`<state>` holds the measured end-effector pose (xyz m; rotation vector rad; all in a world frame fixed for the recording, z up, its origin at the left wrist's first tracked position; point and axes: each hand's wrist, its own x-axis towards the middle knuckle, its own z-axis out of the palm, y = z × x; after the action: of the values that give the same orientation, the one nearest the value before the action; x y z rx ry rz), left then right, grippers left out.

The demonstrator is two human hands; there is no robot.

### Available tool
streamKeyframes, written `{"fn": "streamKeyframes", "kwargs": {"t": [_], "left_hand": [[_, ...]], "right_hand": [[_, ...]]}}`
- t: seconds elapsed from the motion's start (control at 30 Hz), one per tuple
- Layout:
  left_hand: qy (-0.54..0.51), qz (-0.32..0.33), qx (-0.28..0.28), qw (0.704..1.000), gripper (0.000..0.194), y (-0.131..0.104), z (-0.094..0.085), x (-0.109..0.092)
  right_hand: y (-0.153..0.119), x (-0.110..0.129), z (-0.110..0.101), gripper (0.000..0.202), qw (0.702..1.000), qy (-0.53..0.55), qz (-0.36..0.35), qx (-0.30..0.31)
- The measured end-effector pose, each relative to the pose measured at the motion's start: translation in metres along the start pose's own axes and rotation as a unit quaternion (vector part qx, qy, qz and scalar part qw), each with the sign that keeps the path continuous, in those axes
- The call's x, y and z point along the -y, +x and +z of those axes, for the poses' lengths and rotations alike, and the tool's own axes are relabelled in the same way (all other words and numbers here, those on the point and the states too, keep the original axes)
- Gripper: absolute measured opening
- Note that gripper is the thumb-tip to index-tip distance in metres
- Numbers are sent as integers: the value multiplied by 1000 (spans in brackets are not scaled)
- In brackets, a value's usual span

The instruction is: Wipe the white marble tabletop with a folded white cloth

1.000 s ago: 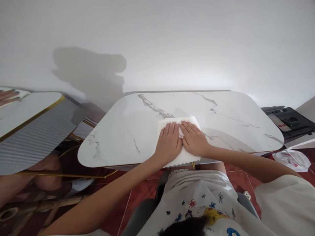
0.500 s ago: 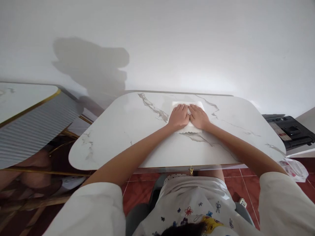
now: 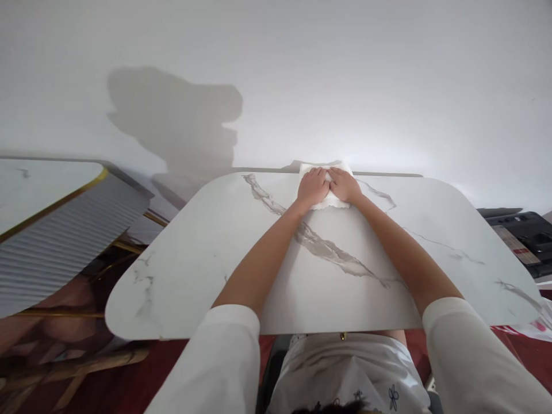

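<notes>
A white cloth (image 3: pixel 331 202) lies at the far edge of a white marble-patterned table (image 3: pixel 181 259), its back part reaching the edge by the wall. My left hand (image 3: pixel 313 187) rests flat on the cloth's left half, fingers stretched toward the wall. Beside it my right hand (image 3: pixel 344 185) presses flat on the right half, fingers spread a little. The two thumbs nearly meet in the middle. Neither hand grips the cloth; both palms are down on it.
A second marble-topped piece with a ribbed grey side (image 3: pixel 64 236) and gold trim stands at the left. At the right is an open black case (image 3: pixel 532 236). A white wall (image 3: pixel 388 86) rises directly behind the table.
Both hands and the cloth have slid away from me to the table's far edge, uncovering more of the grey vein. The view has shifted slightly, with the body leaning forward.
</notes>
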<state>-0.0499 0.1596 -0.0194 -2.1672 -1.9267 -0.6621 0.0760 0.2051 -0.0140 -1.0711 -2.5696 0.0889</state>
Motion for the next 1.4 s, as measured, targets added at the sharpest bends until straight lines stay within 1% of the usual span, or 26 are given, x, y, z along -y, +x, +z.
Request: {"fn": "streamKeyframes", "kwargs": {"t": [0.1, 0.23, 0.37, 0.5, 0.67, 0.8, 0.93, 1.03, 1.17, 1.3, 1.4], "left_hand": [[15, -18, 6, 1000, 31, 12, 5, -1], [23, -19, 2, 1000, 32, 20, 11, -8], [15, -3, -3, 1000, 32, 22, 13, -14], [3, 24, 8, 1000, 31, 22, 13, -21], [-4, 38, 13, 999, 35, 12, 13, -29], [-4, 55, 18, 998, 39, -6, 11, -35], [1, 61, 19, 998, 43, -31, 2, -41], [-2, 56, 28, 998, 44, -51, -7, -46], [-9, 33, 42, 999, 47, -79, -20, -50], [-9, 45, 35, 998, 49, -110, -34, -53], [-4, 26, 32, 999, 50, -136, -47, -59]], "right_hand": [[10, -11, 2, 50, 1000, 15, 0, -11], [11, -22, 2, 49, 1000, 13, 0, -20], [4, -27, 0, 48, 1000, -14, 13, -15], [-7, -30, -2, 47, 999, -23, 38, -22], [-25, -27, -5, 48, 998, -15, 48, -38], [-46, -14, -8, 50, 998, -27, 58, -28], [-70, 5, -12, 50, 997, -48, 62, -26], [-87, 21, -15, 50, 996, -61, 59, -20], [-109, 44, -20, 51, 996, -63, 55, -5], [-130, 66, -25, 52, 998, -50, 35, -2], [-148, 84, -29, 52, 999, -37, 11, -4]]}}
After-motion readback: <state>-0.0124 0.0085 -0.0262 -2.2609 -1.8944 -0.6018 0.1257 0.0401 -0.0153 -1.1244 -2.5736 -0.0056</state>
